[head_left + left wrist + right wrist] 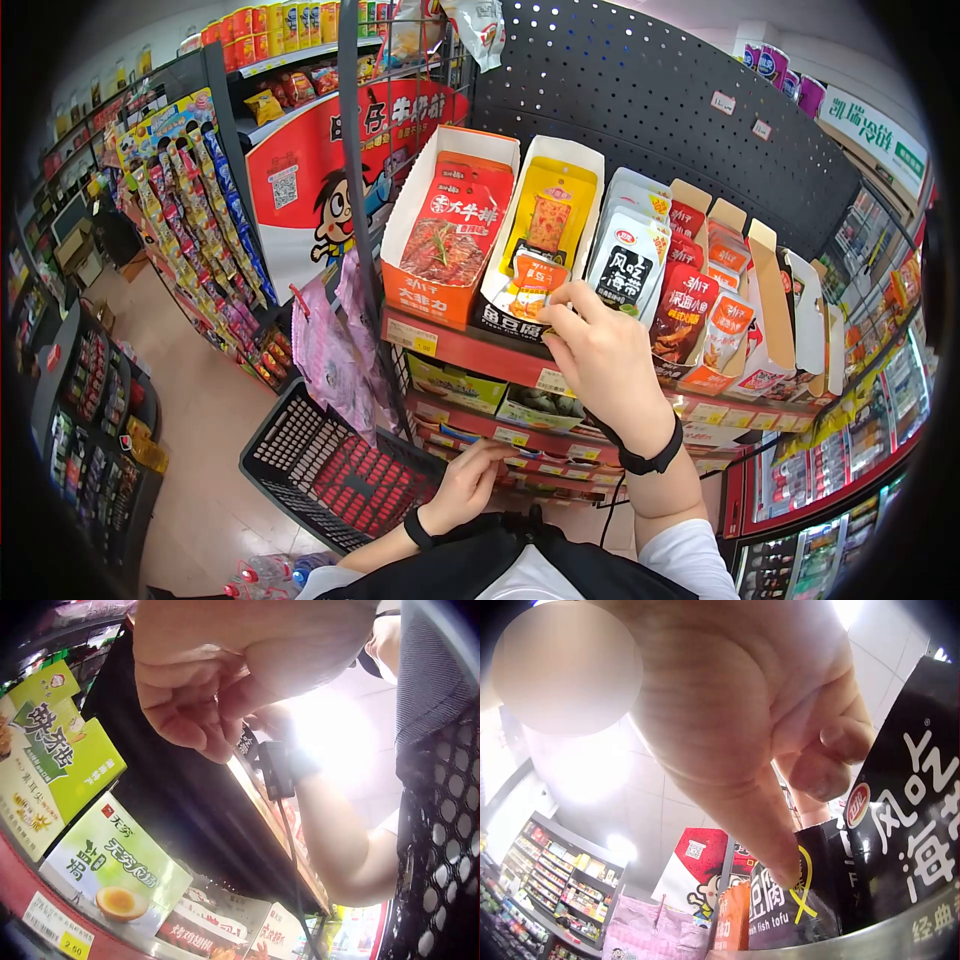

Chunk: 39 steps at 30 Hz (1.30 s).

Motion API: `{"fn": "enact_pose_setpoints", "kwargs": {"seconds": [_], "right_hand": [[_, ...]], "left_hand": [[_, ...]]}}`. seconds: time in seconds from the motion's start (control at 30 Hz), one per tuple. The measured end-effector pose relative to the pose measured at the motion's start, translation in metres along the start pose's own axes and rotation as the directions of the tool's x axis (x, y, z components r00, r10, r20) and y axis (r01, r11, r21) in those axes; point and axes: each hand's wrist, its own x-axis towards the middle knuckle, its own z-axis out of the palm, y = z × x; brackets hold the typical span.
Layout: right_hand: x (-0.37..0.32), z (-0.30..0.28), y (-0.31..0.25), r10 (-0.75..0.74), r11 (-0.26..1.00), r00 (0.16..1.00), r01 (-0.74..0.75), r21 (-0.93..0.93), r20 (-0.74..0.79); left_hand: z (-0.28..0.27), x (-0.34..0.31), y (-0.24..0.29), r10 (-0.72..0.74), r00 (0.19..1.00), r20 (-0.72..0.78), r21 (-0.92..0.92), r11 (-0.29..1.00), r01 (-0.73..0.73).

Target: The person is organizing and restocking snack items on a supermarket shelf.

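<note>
My right hand [605, 348] is at the front of the fish tofu box [508, 322], an open display carton. Its thumb lies against the carton's black front in the right wrist view, with curled fingers behind the front wall. Inside stand a small orange packet [535, 285] and a yellow packet [548, 205]. To the right is a carton of black-and-white seaweed packets [625, 262]. My left hand [468, 488] hangs loosely curled with nothing in it, between a lower shelf and the black shopping basket [290, 440]. A green-and-white egg snack box [120, 866] is below it in the left wrist view.
A red beef snack carton [445, 230] stands left on the same shelf, and dark red fish snack packets [685, 300] stand right. Pink bags [335, 345] hang from the rack's left post. A black perforated panel [640, 95] backs the shelf.
</note>
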Motion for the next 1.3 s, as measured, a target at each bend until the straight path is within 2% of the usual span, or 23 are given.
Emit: {"fn": "enact_pose_setpoints", "kwargs": {"seconds": [0.17, 0.27, 0.37, 0.47, 0.53, 0.67, 0.77, 0.87, 1.0, 1.13, 1.17, 1.3], "right_hand": [[-0.012, 0.006, -0.001, -0.077, 0.99, 0.997, 0.077, -0.121, 0.001], [-0.02, 0.001, -0.007, -0.028, 0.999, 1.0, 0.028, -0.034, 0.002], [-0.032, 0.0, -0.011, 0.004, 0.988, 0.993, 0.014, 0.151, -0.12], [-0.062, 0.014, -0.005, -0.038, 0.965, 0.952, 0.114, 0.237, -0.305], [-0.085, 0.02, -0.003, -0.075, 0.959, 0.952, 0.15, 0.238, -0.296], [-0.143, 0.052, 0.007, 0.015, 0.932, 1.0, -0.016, 0.361, 0.005], [-0.189, 0.073, 0.007, 0.115, 0.91, 0.973, -0.184, 0.371, 0.2], [-0.244, 0.101, 0.001, 0.218, 0.833, 0.899, -0.374, 0.407, 0.381], [-0.275, 0.117, -0.005, 0.245, 0.817, 0.707, -0.519, 0.251, 0.663], [-0.27, 0.11, -0.008, 0.366, 0.821, 0.652, -0.562, 0.1, 0.664], [-0.276, 0.114, -0.009, 0.379, 0.809, 0.693, -0.57, 0.144, 0.613], [-0.289, 0.114, -0.016, 0.391, 0.772, 0.615, -0.625, 0.12, 0.685]], "left_hand": [[0.004, -0.004, -0.007, -0.046, 0.999, 0.016, -0.039, 0.998, 0.047], [0.006, -0.003, -0.007, -0.053, 0.998, 0.029, -0.041, 0.998, 0.054], [0.006, -0.001, -0.007, -0.012, 0.999, 0.042, -0.002, 1.0, 0.012], [0.007, 0.001, -0.008, -0.01, 0.999, 0.041, -0.023, 1.0, 0.011], [0.008, 0.002, -0.008, -0.031, 0.999, 0.044, -0.048, 0.998, 0.033], [0.01, 0.001, -0.01, -0.07, 0.995, 0.071, -0.045, 0.996, 0.073], [0.013, -0.002, -0.015, -0.11, 0.985, 0.134, -0.037, 0.993, 0.116], [0.02, -0.007, -0.02, -0.145, 0.964, 0.221, -0.04, 0.987, 0.158], [0.031, -0.016, -0.03, -0.142, 0.916, 0.374, -0.031, 0.986, 0.165], [0.043, -0.018, -0.033, -0.132, 0.871, 0.474, -0.038, 0.985, 0.17], [0.047, -0.018, -0.033, -0.123, 0.864, 0.487, -0.045, 0.985, 0.166], [0.057, -0.016, -0.031, -0.077, 0.844, 0.531, -0.042, 0.992, 0.118]]}}
